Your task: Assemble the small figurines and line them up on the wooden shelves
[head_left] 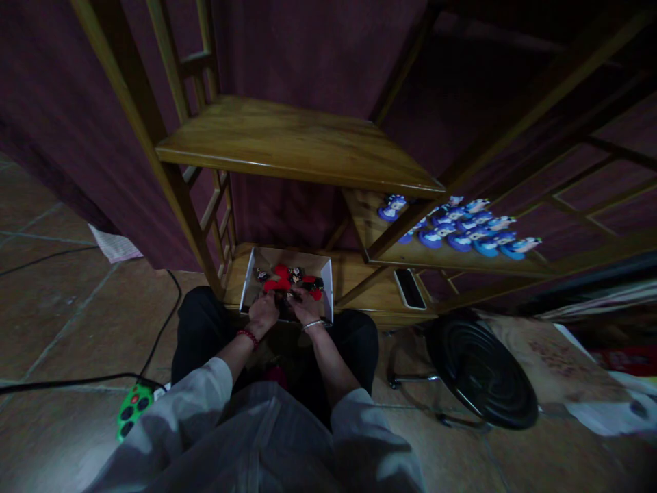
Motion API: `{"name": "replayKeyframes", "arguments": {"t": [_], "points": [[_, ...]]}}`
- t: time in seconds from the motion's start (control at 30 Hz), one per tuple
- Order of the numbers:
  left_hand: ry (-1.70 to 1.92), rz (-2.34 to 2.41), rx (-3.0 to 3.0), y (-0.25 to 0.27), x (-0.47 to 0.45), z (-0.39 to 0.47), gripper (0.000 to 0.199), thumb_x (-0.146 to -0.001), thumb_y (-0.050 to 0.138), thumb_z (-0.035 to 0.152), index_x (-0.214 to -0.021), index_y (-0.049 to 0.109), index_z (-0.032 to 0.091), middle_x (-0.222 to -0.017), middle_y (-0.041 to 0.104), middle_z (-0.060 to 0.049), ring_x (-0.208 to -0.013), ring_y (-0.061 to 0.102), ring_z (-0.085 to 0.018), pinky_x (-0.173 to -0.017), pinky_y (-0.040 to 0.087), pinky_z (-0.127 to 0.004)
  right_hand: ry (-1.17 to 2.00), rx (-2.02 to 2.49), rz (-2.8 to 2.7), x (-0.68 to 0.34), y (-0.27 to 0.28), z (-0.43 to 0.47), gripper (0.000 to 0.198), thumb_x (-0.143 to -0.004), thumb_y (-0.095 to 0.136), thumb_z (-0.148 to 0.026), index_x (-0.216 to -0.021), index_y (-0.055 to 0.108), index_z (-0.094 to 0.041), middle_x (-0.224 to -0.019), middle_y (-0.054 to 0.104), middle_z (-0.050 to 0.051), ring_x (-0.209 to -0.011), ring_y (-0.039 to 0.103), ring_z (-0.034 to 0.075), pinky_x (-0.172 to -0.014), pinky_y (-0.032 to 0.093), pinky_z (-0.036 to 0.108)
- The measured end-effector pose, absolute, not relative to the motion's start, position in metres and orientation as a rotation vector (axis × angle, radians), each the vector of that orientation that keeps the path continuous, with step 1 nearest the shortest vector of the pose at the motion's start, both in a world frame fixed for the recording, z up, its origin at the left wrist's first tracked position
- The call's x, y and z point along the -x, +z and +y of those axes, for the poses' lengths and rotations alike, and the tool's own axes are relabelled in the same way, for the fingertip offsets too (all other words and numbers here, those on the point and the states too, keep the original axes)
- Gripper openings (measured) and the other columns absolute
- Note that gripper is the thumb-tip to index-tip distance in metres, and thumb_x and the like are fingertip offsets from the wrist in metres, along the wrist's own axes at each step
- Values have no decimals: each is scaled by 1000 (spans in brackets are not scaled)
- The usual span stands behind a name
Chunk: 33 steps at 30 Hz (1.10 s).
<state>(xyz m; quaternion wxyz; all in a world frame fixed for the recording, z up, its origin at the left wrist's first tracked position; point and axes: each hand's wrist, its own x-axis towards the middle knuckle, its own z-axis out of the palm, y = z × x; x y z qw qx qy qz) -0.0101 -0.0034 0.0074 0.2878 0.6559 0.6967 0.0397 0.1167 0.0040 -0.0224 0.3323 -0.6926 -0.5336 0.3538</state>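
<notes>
A shallow white-edged box (pixel 329 284) stands on the low wooden shelf, just beyond my knees. In it lie several small dark figurines (pixel 296 275) with red bases, some tipped over. Both hands reach over the box's near edge. My left hand (pixel 264 309), with a red bead bracelet at the wrist, has its fingers curled at a dark figurine in the near part of the box. My right hand (pixel 306 307), wearing a pale bracelet, closes on the same dark figurine from the other side. The dim light and the hands hide much of it.
Several blue-and-white figurines (pixel 462 229) stand in rows on a shelf to the right. A phone (pixel 409 288) lies on the low shelf. A black round stool (pixel 480 370) stands at the right. On the floor at left are a green power strip (pixel 134 411) and black cables.
</notes>
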Motion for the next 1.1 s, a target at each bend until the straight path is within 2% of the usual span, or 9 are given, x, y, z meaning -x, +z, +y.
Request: {"name": "replayKeyframes", "arguments": {"t": [0.3,0.63,0.87,1.1], "points": [[73,1903,-1793,1,8,-4,38,-73,43,10,-111,46,15,-117,50,-19,-99,58,-28,-76,46,-36,876,1872,-1379,-114,-21,1,25,-71,54,-21,-96,60,-22,-96,65,2,-89,59,17,-84,45,34],[98,1925,-1783,0,8,-4,31,-75,45,16,-106,52,15,-105,60,-18,-96,60,-28,-76,45,-36,837,1907,-1483,-113,-16,1,24,-75,54,-22,-98,60,-23,-99,65,4,-95,58,19,-88,43,36],[130,1913,-1716,5,7,-1,31,-82,41,24,-109,55,20,-102,64,-13,-95,61,-24,-76,45,-31,939,1806,-1395,-115,-25,7,26,-71,57,-24,-96,62,-20,-101,64,4,-97,58,17,-89,44,33],[226,1839,-1698,8,11,0,34,-84,39,25,-113,56,25,-104,65,-9,-98,60,-21,-81,44,-29,1087,1603,-1167,-115,-32,8,28,-67,60,-29,-95,63,-25,-90,67,0,-81,63,18,-71,53,33]]}}
